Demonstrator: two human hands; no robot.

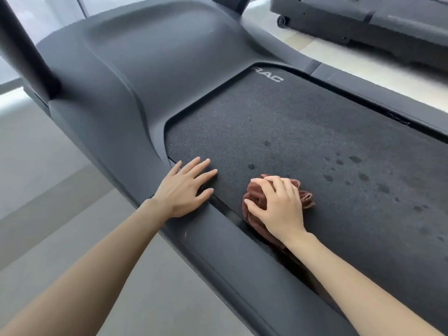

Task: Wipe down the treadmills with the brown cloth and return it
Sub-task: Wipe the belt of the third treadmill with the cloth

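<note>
one brown cloth [255, 194] under right hand [282, 209]

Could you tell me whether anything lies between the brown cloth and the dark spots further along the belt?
Nothing visible does. The right hand grips the brown cloth on the belt, and the stretch up to the dark spots shows only belt. The left hand rests flat on the opposite side.

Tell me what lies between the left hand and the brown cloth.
In the head view, only bare treadmill belt lies between the left hand and brown cloth.
</note>
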